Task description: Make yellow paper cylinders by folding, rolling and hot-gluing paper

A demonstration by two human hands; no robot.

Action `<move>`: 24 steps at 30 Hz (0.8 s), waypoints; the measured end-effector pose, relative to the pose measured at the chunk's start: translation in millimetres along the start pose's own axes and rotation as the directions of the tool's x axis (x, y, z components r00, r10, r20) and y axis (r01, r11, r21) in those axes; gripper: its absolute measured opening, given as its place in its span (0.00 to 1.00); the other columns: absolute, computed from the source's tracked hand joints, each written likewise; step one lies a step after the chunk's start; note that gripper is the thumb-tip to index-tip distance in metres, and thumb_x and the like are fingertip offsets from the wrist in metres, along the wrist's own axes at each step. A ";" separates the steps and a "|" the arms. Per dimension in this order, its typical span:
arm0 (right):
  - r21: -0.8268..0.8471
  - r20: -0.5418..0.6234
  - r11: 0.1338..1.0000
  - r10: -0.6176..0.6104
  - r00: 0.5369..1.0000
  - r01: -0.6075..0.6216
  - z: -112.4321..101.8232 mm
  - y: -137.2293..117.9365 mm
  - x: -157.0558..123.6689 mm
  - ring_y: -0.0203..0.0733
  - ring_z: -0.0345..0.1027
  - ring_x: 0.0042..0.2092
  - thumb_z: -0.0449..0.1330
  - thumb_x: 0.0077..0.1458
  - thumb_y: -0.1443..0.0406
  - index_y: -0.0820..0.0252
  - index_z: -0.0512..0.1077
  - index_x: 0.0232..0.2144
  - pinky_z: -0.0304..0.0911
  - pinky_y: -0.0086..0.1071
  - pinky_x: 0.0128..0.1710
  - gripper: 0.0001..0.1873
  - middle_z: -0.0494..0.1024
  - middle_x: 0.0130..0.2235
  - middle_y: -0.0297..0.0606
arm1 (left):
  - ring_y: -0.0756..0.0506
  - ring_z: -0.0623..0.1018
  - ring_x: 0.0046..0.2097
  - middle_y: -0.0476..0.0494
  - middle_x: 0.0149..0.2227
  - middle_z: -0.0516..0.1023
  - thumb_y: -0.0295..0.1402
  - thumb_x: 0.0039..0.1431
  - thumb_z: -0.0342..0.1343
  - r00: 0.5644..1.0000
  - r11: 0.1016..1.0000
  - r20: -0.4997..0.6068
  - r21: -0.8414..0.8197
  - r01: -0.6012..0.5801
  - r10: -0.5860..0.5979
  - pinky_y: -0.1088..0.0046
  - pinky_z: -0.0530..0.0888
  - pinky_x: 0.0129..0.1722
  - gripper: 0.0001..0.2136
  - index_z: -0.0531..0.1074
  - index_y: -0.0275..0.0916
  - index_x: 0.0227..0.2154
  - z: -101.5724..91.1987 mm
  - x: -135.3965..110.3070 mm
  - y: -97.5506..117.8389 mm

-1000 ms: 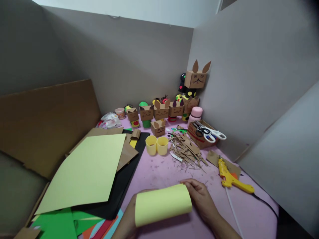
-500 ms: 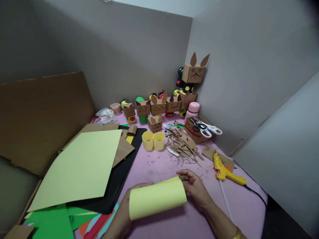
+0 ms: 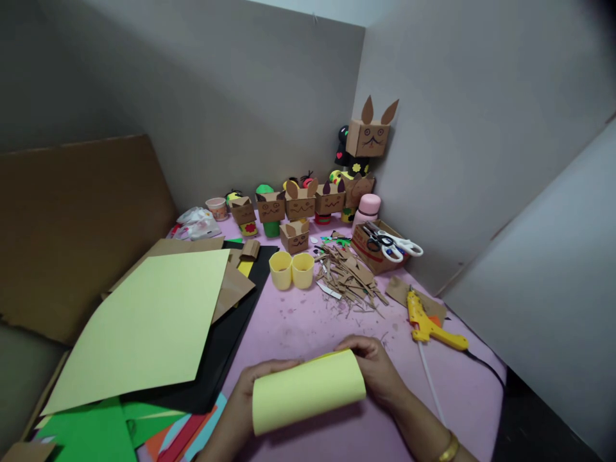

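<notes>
A yellow paper tube (image 3: 308, 391), rolled from a sheet, lies across both hands just above the pink tabletop (image 3: 289, 333). My left hand (image 3: 248, 391) grips its left end, with the thumb along the top edge and the other fingers hidden behind the paper. At the right end, my right hand (image 3: 373, 369) closes on the far edge, its fingertips partly out of sight. Beyond the hands stand two small yellow paper cups (image 3: 291, 270), side by side and touching. A yellow glue gun (image 3: 428, 324) rests to the right of my right hand.
Large yellow sheets (image 3: 144, 314) lie over black sheets (image 3: 228, 359) on the left. Cardboard scraps (image 3: 349, 276) are heaped mid-table. Scissors (image 3: 392, 247) sit in a small cardboard box (image 3: 359, 247). Several cardboard animal figures (image 3: 301, 202) and a pink bottle (image 3: 368, 208) stand behind. Green paper (image 3: 86, 433) lies front left.
The right hand's fingers have closed in on the tube's far edge. The tube has shifted slightly right and down in view, while the camera view has turned a little.
</notes>
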State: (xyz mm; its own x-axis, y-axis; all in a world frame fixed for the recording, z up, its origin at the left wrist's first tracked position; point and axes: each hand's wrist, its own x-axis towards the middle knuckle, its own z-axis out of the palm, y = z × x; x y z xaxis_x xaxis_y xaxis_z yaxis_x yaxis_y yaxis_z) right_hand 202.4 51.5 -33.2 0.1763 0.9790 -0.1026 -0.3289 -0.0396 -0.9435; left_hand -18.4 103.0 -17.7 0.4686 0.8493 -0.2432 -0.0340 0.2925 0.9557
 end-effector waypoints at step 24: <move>0.029 0.080 0.997 0.065 0.995 -0.067 1.2 -21.5 -16.5 0.34 0.59 0.25 0.63 0.46 0.52 0.64 0.73 0.19 0.53 0.27 0.28 0.19 0.70 0.20 0.31 | 0.39 0.67 0.57 0.40 0.53 0.72 0.21 0.56 0.49 0.571 0.010 0.654 0.653 -0.757 0.496 0.61 0.69 0.51 0.26 0.61 0.50 0.56 -9.6 -38.0 15.1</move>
State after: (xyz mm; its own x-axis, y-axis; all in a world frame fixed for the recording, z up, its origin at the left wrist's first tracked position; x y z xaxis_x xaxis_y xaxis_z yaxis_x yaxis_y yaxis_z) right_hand 205.5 36.4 -10.8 0.0798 0.9872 -0.1378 -0.3671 -0.0994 -0.9248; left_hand -45.2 79.4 4.4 0.8283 0.3424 0.4435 0.2217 -0.9272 0.3018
